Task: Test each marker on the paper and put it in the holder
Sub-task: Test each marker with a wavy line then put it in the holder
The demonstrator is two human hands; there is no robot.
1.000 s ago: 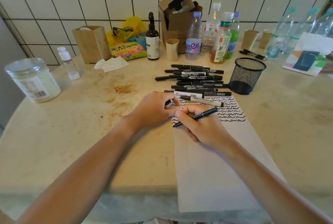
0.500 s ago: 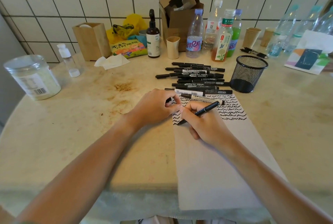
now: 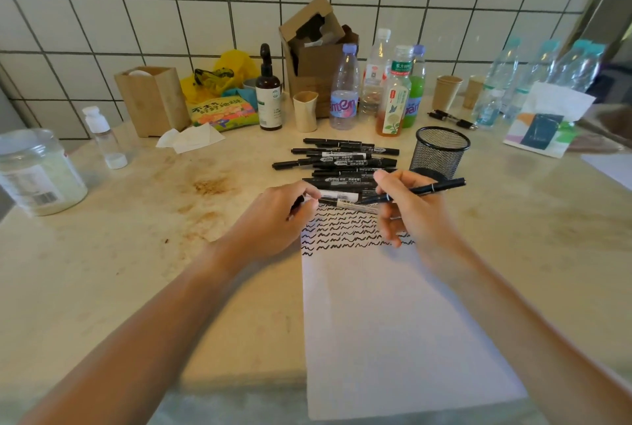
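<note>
Left hand: curled at the paper's top left corner, fingertips pinching a small dark piece, likely a cap, just beside the nearest markers.
Right hand: raised above the scribbles, thumb and fingers gripping a black marker, lying nearly level, one end pointing right toward the holder.
Paper: white sheet running from the near table edge up to the hands; rows of black squiggles across its far end, one short mark lower at the left edge.
Marker pile: black markers lying side by side on the table just past the paper, some with white labels, nearest ones partly hidden by the hands.
Holder: black mesh cup, upright, right of the pile and just beyond the held marker; contents cannot be told.
Table: pale stone with brown stains left of the hands.
Far edge: bottles, paper cups, a cardboard box, a wooden box and a plastic jar before the tiled wall.
</note>
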